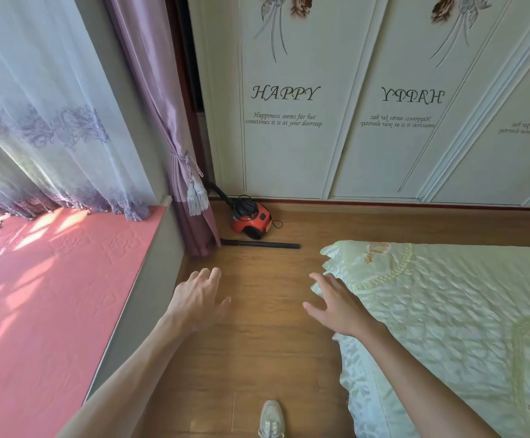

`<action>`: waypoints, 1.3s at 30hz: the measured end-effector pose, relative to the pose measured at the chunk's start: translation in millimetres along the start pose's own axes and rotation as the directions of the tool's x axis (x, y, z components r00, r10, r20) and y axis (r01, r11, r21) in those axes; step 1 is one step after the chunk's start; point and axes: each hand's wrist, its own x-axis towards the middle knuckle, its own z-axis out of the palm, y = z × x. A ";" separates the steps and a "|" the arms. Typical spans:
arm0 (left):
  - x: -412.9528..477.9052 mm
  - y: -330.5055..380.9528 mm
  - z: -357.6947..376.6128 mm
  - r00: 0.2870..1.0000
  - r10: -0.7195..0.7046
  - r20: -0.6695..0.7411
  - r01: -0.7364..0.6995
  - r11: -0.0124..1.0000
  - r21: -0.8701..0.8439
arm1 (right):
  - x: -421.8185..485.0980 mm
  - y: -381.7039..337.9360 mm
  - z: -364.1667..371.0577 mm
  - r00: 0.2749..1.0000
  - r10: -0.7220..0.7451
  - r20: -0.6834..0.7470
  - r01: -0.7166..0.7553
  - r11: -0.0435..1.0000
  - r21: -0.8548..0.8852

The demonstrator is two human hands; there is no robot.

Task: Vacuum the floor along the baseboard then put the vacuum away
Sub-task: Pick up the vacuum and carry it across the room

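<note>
A small red and black canister vacuum (251, 219) sits on the wooden floor (257, 343) in the far corner, against the red baseboard (383, 203) under the wardrobe. Its black hose (221, 192) curves up behind the curtain. A black wand tube (260, 244) lies flat on the floor just in front of the vacuum. My left hand (198, 298) and my right hand (336, 301) are stretched out over the floor, fingers spread, holding nothing, well short of the wand.
A pink-cushioned window seat (52, 295) with sheer and purple curtains (191, 184) borders the left. A bed with a pale green quilt (446, 311) fills the right. White wardrobe doors (289, 137) stand behind. My shoe (271, 418) is on the narrow floor strip between them.
</note>
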 end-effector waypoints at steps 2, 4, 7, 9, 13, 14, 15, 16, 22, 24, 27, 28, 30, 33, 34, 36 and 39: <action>30.3 1.1 -0.5 1.000 -0.012 -0.001 0.012 1.000 0.002 | 28.2 9.4 -13.4 1.000 -0.016 -0.004 0.016 1.000 -0.011; 56.2 0.9 -0.9 1.000 -0.025 0.009 0.025 1.000 0.002 | 54.3 15.9 -25.9 1.000 -0.027 -0.001 0.027 1.000 -0.014; 87.7 -3.0 0.6 0.999 -0.044 0.022 0.044 0.999 -0.003 | 87.1 25.2 -36.4 0.999 -0.033 0.014 0.033 0.999 0.015; 106.5 -4.7 1.9 0.998 -0.053 0.035 0.053 0.999 -0.003 | 105.9 29.9 -40.3 0.999 -0.044 0.018 0.043 0.999 0.024; 142.1 -6.6 6.9 0.997 -0.060 0.056 0.060 0.998 -0.003 | 140.9 38.7 -46.4 0.998 -0.048 0.029 0.047 0.999 0.028; 151.4 -7.0 8.2 0.997 -0.057 0.060 0.058 0.998 -0.006 | 149.6 41.2 -47.6 0.998 -0.049 0.028 0.048 0.998 0.027; 161.2 -7.7 9.4 0.997 -0.054 0.062 0.055 0.998 -0.009 | 158.2 43.4 -48.7 0.998 -0.049 0.026 0.049 0.999 0.025; 171.6 -8.5 10.4 0.997 -0.052 0.064 0.053 0.999 -0.013 | 167.3 45.4 -49.8 0.999 -0.049 0.023 0.048 0.999 0.024; 246.3 -14.2 19.2 0.996 -0.022 0.087 0.023 1.000 -0.004 | 231.2 60.8 -58.4 0.999 -0.029 0.026 0.029 1.000 0.000; 276.8 -17.6 22.0 0.995 -0.014 0.098 0.016 1.000 -0.014 | 257.1 66.0 -63.9 0.999 -0.018 0.027 0.018 1.000 -0.008; 326.6 -24.4 24.9 0.993 -0.018 0.117 0.021 0.999 -0.030 | 299.6 73.7 -72.4 1.000 -0.008 0.027 0.009 1.000 -0.017; 343.0 -26.7 25.7 0.992 -0.021 0.122 0.025 0.999 -0.038 | 314.5 76.2 -75.8 1.000 -0.004 0.027 0.005 1.000 -0.027; 374.1 -30.3 27.2 0.992 -0.019 0.125 0.026 0.998 -0.055 | 343.1 80.5 -83.8 0.999 0.010 0.041 -0.008 0.999 -0.045; 419.1 -36.2 29.6 0.991 0.002 0.136 0.009 0.997 -0.076 | 384.5 84.6 -95.0 0.997 0.026 0.074 -0.021 0.998 -0.066; 432.6 -38.3 29.7 0.990 0.002 0.141 0.009 0.997 -0.080 | 397.4 85.2 -98.3 0.996 0.027 0.084 -0.022 0.997 -0.069; 456.2 -43.6 30.0 0.988 0.000 0.154 0.013 0.997 -0.082 | 421.5 86.1 -104.3 0.995 0.028 0.097 -0.021 0.997 -0.071; 486.0 -53.1 29.5 0.987 -0.011 0.162 0.024 0.997 -0.079 | 454.0 86.1 -112.3 0.995 0.024 0.096 -0.016 0.997 -0.075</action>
